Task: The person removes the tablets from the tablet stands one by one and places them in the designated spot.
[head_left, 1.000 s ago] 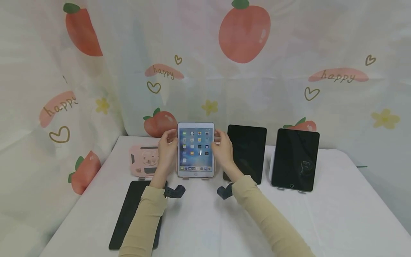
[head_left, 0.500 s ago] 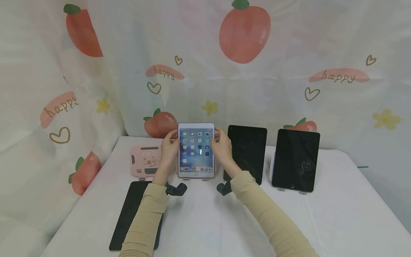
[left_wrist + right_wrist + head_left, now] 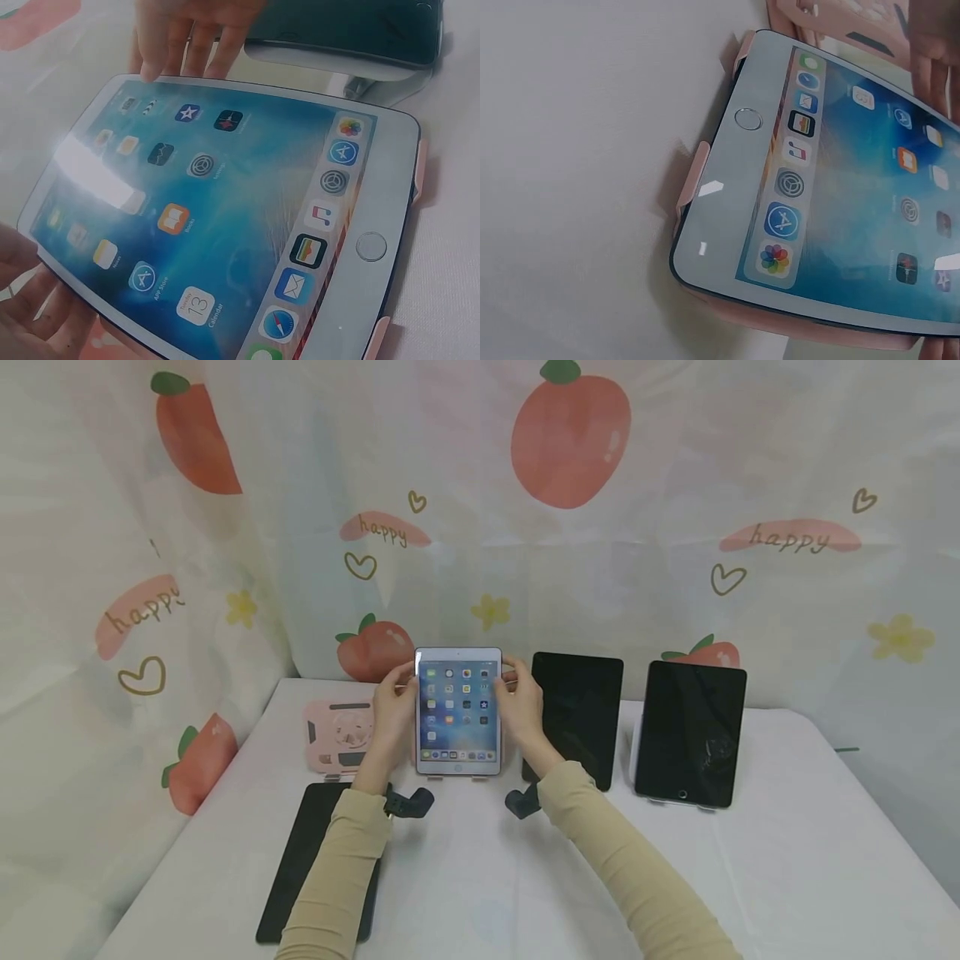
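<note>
Tablet handling at its stand was the step we judged to be in hand. We located the white tablet (image 3: 458, 710) near the far edge of the bench (image 3: 675, 877), left of that edge's middle, tilted back with its screen lit. Its bottom edge appeared seated behind the front lips (image 3: 694, 176) of the pink stand (image 3: 422, 165). We noted the left hand (image 3: 392, 714) and right hand (image 3: 522, 708) at opposite side edges; the fingers (image 3: 154, 45) of both were narrow, pinching the white tablet. Whether it was being set in or taken out, we could not tell.

In our judgement, the next move called for equal grip on both sides, to avoid twisting against the lips. We also considered clearance necessary: a pink case (image 3: 341, 727) stood toward the far left corner, one black tablet (image 3: 579, 718) just right of the right hand, and another black tablet (image 3: 690, 735) toward the far right corner. A flat black tablet (image 3: 303, 852) lay inside the left edge, partly hidden by the left sleeve (image 3: 337, 868).
</note>
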{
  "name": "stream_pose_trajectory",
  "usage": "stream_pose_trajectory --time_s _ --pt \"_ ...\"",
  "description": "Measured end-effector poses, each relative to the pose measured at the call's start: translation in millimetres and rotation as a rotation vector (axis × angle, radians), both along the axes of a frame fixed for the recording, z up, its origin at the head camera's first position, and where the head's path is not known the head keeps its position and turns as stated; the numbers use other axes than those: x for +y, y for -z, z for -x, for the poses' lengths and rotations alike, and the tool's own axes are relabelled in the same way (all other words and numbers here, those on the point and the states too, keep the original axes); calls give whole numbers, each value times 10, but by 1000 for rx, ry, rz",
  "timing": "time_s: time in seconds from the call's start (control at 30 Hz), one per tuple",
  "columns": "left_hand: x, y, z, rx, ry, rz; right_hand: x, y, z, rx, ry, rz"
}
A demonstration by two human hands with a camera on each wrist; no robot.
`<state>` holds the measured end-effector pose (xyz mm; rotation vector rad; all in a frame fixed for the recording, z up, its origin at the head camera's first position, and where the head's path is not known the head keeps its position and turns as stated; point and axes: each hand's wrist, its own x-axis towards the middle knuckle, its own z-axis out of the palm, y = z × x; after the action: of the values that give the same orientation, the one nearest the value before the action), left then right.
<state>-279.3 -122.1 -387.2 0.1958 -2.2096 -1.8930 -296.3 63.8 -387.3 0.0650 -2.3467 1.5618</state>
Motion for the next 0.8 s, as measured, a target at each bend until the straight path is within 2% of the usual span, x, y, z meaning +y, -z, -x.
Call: stream_pose_trajectory --time_s 0.3,0.53,0.8 --pt "-27 25 24 70 -37 -28 -6 -27 -27 30 -5 66" --pt "-47 -4 -7 74 -12 -111 19 -54 -33 57 -40 114" --pt "-66 -41 -82 118 11 -94 57 -59 -100 89 -67 137"
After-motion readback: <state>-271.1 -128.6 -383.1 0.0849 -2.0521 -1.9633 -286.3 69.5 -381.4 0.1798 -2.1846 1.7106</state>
